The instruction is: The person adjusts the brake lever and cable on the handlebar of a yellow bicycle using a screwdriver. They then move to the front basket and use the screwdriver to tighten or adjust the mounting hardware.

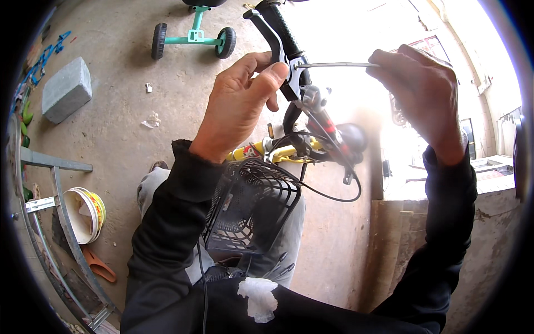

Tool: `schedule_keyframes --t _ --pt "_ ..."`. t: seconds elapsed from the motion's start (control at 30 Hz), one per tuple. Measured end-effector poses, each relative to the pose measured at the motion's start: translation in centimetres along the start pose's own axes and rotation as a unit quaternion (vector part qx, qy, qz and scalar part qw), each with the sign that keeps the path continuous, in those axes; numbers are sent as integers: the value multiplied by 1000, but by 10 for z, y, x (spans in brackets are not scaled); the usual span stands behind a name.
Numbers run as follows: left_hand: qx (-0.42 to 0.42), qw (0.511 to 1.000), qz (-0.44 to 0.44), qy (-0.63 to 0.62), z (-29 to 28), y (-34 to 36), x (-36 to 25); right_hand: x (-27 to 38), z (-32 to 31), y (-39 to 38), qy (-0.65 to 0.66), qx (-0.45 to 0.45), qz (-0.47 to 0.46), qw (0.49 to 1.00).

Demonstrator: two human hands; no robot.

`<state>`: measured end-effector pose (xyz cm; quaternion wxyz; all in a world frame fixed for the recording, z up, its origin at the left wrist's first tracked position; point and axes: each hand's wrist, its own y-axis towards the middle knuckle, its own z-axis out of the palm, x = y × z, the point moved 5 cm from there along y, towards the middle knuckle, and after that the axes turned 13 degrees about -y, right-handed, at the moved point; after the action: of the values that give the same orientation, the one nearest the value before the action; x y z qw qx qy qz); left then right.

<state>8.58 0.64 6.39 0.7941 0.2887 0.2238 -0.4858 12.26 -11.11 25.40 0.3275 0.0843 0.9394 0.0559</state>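
Observation:
My left hand pinches the clamp end of a black brake lever on a bicycle handlebar, thumb on its near side. Beside it runs the ribbed black handlebar grip. My right hand is closed round a screwdriver, whose handle is hidden in the fingers. The thin metal shaft lies almost level, its tip at the screw on the lever clamp. Below are the yellow bicycle frame, a looping black cable and a black plastic basket in front of my legs.
A turquoise wheeled frame stands at the far side. On the left are a grey block, a metal ladder-like frame, a white bucket and an orange slipper. A low concrete wall stands at the right.

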Motion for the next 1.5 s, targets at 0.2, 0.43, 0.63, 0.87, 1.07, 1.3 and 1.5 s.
schedule_keyframes --t 0.2,0.43,0.63,0.87,1.07,1.3,1.5 --pt "-5 1000 1 11 -1 0 1 -7 8 4 82 76 74 991" --pt "0 1000 -5 -4 1 0 -1 21 -11 25 34 213 189 958" --pt "-14 1000 -16 -10 4 -2 -1 4 0 25 43 176 99 978" --pt "5 999 -31 30 1 2 1 -12 18 8 176 164 237 941" --pt "-13 1000 -12 3 0 1 2 6 0 24 137 229 251 930" --pt "12 1000 -16 -15 2 1 0 3 -3 32 28 117 16 993" --pt "10 999 -25 -17 3 2 0 -10 15 12 102 103 68 987"
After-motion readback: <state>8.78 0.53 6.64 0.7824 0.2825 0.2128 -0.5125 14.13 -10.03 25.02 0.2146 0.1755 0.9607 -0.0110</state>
